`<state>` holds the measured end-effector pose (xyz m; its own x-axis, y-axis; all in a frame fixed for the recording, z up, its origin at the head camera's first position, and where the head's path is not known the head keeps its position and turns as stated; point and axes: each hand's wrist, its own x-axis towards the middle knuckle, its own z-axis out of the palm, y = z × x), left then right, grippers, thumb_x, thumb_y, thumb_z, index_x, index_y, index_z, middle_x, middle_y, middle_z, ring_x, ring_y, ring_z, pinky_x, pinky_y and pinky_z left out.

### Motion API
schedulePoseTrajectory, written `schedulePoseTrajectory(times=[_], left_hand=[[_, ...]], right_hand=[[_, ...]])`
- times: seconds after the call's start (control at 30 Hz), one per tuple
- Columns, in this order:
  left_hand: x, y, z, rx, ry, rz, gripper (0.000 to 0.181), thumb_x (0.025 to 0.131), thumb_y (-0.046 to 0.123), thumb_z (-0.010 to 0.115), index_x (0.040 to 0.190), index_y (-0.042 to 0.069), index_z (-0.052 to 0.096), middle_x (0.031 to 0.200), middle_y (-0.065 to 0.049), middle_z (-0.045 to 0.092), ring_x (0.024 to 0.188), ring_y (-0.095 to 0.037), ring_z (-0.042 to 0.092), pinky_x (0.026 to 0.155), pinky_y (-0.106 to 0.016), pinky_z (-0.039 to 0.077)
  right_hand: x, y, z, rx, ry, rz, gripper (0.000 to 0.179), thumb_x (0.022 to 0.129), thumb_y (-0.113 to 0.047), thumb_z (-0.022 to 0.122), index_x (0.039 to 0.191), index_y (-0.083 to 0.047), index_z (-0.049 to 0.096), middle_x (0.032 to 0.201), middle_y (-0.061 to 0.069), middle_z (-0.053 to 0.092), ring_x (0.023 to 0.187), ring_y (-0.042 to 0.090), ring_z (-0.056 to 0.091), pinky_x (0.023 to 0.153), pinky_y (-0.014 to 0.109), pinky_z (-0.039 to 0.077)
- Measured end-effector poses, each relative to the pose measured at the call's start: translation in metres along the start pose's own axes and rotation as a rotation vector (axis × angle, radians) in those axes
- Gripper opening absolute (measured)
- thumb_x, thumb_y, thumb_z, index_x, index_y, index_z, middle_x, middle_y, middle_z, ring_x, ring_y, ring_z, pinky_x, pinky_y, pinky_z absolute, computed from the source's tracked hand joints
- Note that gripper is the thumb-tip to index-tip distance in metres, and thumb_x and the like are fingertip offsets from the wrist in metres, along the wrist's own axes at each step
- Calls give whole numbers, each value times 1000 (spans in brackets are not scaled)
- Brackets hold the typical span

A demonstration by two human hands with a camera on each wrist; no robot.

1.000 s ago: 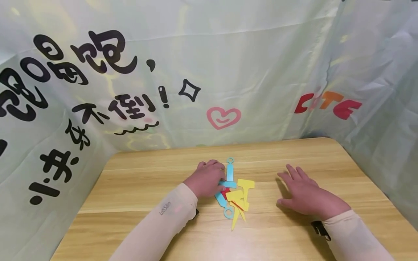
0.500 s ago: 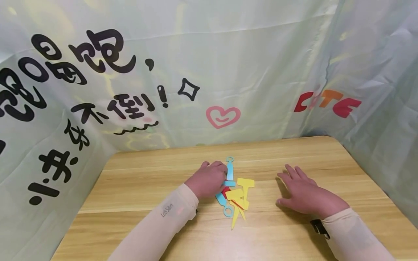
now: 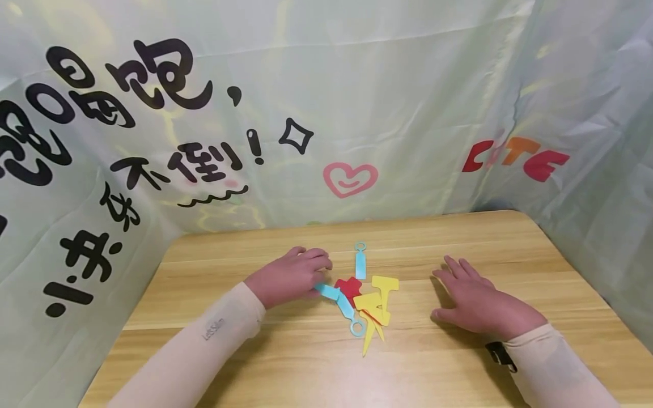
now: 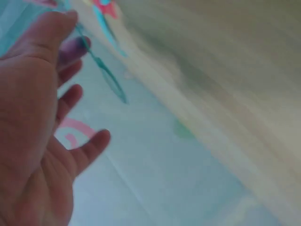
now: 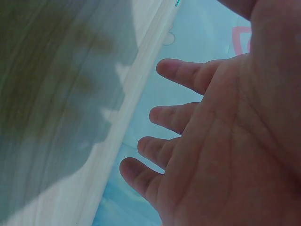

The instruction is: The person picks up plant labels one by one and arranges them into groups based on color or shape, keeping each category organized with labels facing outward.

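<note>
In the head view my left hand (image 3: pixel 288 279) is left of a small pile and pinches a blue strip-shaped tag (image 3: pixel 327 292). The left wrist view has this tag (image 4: pixel 99 62) between thumb and index finger, its ring end sticking out past them while the other fingers spread. Another blue tag with a ring (image 3: pixel 346 309) lies by a red flat piece (image 3: pixel 349 288). Yellow T-shaped plant labels (image 3: pixel 385 283) overlap to their right. A third blue tag (image 3: pixel 360 265) lies behind. My right hand (image 3: pixel 474 300) stays apart on the right, fingers extended, holding nothing.
All the pieces lie on a wooden tabletop (image 3: pixel 423 362). A pale printed cloth (image 3: pixel 408 113) hangs along the table's back and sides. A black strap (image 3: pixel 501 356) shows at the right wrist.
My left hand has moved left from the pile, pulling the blue tag along; more of the red piece now shows. The right hand has barely moved.
</note>
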<state>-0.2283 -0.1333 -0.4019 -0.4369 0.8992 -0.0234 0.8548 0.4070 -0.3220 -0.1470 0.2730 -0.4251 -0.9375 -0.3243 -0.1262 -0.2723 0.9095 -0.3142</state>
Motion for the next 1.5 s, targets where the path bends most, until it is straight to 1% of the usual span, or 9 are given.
schedulePoseTrajectory(times=[0.23,0.43,0.5,0.63,0.87,1.07,1.27,1.4,1.5], left_hand=[[-34,-8,7,158,61,209,35,98,47,86,118,19,85,135,5,69,138,-17,57,106,-42,57],[-51,-13,19,279,139,383,7,97,27,85,94,21,83,121,6,69,130,-15,61,98,-43,61],[-55,-15,23,296,160,428,9,94,19,85,88,23,80,117,7,68,126,-15,61,94,-43,62],[-60,-19,27,300,199,479,19,92,10,84,88,26,77,114,9,66,124,-14,61,91,-43,62],[-67,-26,32,222,251,486,19,93,15,88,93,33,79,114,12,65,122,-12,61,88,-39,56],[-72,-29,34,170,272,476,19,92,17,90,94,32,79,113,12,66,118,-12,61,82,-36,53],[-76,-33,34,141,292,462,22,91,13,91,99,31,80,118,11,69,122,-13,64,84,-37,56],[-79,-35,34,125,306,427,31,89,8,92,108,30,81,122,10,71,124,-15,65,86,-39,58],[-84,-37,36,30,306,350,32,88,14,93,114,30,82,125,7,72,125,-16,65,86,-41,59]], right_hand=[[2,1,1,-16,-2,1,88,93,-46,88,154,8,53,170,43,26,154,70,23,111,86,34],[2,1,2,-4,-9,-2,86,94,-46,87,152,8,54,170,43,26,154,70,23,112,86,33],[3,1,2,-5,-12,-6,86,94,-47,87,152,8,54,170,44,26,154,70,23,112,86,33],[2,0,0,-2,-21,-1,87,94,-48,87,153,8,54,170,43,26,154,70,22,114,85,32],[1,0,0,13,-24,-2,84,95,-47,87,152,6,55,171,43,26,155,70,22,115,84,31],[1,-1,0,8,-23,2,84,94,-47,87,151,7,55,170,43,27,155,70,22,114,85,32],[1,-1,0,7,-31,10,85,95,-47,87,152,7,55,170,44,26,155,70,22,115,84,31],[1,0,1,16,-29,4,84,95,-47,86,151,7,56,170,43,26,155,69,22,115,84,30],[1,0,1,20,-20,-8,82,95,-47,86,151,6,56,170,43,27,155,69,22,115,84,30]])
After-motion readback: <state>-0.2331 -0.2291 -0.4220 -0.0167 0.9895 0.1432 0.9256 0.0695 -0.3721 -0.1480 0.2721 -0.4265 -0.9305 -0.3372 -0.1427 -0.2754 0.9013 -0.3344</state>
